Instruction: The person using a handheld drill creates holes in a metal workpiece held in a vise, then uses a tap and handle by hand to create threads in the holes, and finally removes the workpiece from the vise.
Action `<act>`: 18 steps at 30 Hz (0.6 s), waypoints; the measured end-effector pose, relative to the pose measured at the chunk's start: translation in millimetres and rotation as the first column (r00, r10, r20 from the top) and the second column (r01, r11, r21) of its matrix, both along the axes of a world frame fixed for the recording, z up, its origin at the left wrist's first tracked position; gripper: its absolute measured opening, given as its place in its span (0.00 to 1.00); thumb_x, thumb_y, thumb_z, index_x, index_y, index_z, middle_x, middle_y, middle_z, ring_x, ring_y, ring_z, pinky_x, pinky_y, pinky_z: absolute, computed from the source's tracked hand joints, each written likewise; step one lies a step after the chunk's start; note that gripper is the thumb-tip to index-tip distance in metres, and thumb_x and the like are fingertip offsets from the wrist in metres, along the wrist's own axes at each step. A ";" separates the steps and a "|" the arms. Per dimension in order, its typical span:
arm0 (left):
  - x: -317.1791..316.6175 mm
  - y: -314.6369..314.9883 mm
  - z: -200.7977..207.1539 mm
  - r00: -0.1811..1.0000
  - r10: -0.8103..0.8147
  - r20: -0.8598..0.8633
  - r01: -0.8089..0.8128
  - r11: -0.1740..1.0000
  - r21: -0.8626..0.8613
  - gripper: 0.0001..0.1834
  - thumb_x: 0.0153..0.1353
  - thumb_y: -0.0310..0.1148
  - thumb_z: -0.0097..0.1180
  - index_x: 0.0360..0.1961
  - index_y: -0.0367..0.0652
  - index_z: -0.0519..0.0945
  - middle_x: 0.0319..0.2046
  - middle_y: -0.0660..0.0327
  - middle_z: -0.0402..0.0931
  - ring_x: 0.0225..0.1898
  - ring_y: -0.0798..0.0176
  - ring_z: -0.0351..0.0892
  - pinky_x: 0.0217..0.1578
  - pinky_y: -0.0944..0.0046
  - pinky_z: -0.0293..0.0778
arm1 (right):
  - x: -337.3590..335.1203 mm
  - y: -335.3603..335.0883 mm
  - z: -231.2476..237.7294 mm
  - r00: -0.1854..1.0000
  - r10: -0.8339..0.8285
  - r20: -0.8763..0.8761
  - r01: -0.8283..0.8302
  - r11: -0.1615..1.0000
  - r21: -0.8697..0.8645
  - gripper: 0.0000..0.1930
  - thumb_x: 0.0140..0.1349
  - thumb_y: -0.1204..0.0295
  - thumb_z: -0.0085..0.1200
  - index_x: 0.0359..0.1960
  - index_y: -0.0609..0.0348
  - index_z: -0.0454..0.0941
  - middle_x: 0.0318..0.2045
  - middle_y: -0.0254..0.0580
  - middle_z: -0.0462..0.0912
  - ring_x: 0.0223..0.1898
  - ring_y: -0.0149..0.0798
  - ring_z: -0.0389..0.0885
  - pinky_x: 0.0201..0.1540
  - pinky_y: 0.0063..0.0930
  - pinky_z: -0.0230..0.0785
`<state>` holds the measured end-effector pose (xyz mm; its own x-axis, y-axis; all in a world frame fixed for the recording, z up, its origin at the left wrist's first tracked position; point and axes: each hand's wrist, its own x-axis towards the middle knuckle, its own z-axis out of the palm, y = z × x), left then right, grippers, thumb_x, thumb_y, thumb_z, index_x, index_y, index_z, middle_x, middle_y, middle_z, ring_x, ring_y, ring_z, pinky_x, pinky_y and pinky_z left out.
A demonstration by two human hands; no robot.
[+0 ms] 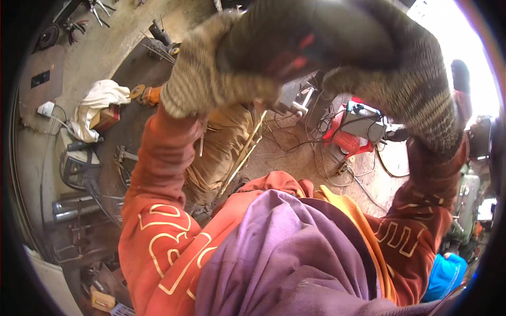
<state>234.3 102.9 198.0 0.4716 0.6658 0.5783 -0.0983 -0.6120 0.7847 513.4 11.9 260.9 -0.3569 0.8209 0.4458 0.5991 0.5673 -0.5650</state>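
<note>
Here, left hand [211, 71] and right hand [403, 81] curl around a dark object [316, 37].

Place: this is looking like a metalworking workshop.
Far left: dark-handled metal pliers [98, 10] are showing against a pale surface.
Left: an orange-bodied tool with a round tan disc [152, 96] is resting beside a crumpled white cloth [101, 96].
Near left: shiny round metal tubes [73, 215] are lying together.
Right floor: thin dark cables [316, 142] are tangling beside a bright-red machine [345, 141].
</note>
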 end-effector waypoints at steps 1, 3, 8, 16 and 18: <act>6.6 5.2 4.0 0.997 -0.055 0.046 0.058 0.997 -0.048 0.38 0.59 0.48 0.79 0.64 0.37 0.80 0.51 0.54 0.84 0.50 0.62 0.83 0.50 0.59 0.82 | 3.4 9.7 7.2 0.999 -0.026 0.048 0.025 1.000 0.004 0.34 0.60 0.71 0.74 0.68 0.60 0.76 0.57 0.47 0.87 0.58 0.39 0.86 0.59 0.34 0.82; 17.2 13.9 8.8 0.984 -0.136 0.118 0.149 0.984 -0.102 0.37 0.59 0.47 0.79 0.64 0.37 0.80 0.50 0.56 0.84 0.49 0.63 0.84 0.49 0.60 0.82 | 10.5 26.2 18.5 0.987 -0.087 0.135 0.088 0.996 0.002 0.33 0.60 0.70 0.74 0.68 0.60 0.76 0.57 0.47 0.87 0.57 0.39 0.86 0.59 0.34 0.82; 28.8 26.5 11.0 0.940 -0.256 0.227 0.292 0.946 -0.141 0.35 0.59 0.42 0.80 0.63 0.38 0.81 0.49 0.59 0.85 0.45 0.66 0.84 0.45 0.63 0.84 | 25.0 56.8 35.7 0.918 -0.244 0.313 0.259 0.966 -0.007 0.32 0.62 0.70 0.73 0.68 0.60 0.77 0.56 0.47 0.87 0.56 0.38 0.86 0.58 0.33 0.82; 30.3 50.0 -18.5 0.909 -0.274 0.315 0.354 0.907 -0.231 0.32 0.60 0.37 0.80 0.63 0.42 0.81 0.49 0.64 0.85 0.47 0.67 0.84 0.47 0.65 0.84 | 52.5 106.9 31.1 0.831 -0.308 0.463 0.381 0.922 -0.071 0.30 0.63 0.69 0.71 0.67 0.60 0.77 0.56 0.47 0.87 0.55 0.37 0.86 0.56 0.33 0.81; 30.2 49.4 -19.3 0.900 -0.286 0.328 0.383 0.879 -0.284 0.32 0.60 0.36 0.80 0.64 0.42 0.81 0.50 0.64 0.85 0.48 0.68 0.84 0.48 0.65 0.84 | 55.9 109.6 27.5 0.822 -0.316 0.475 0.398 0.913 -0.082 0.30 0.64 0.68 0.70 0.67 0.60 0.77 0.55 0.46 0.87 0.54 0.37 0.86 0.55 0.33 0.81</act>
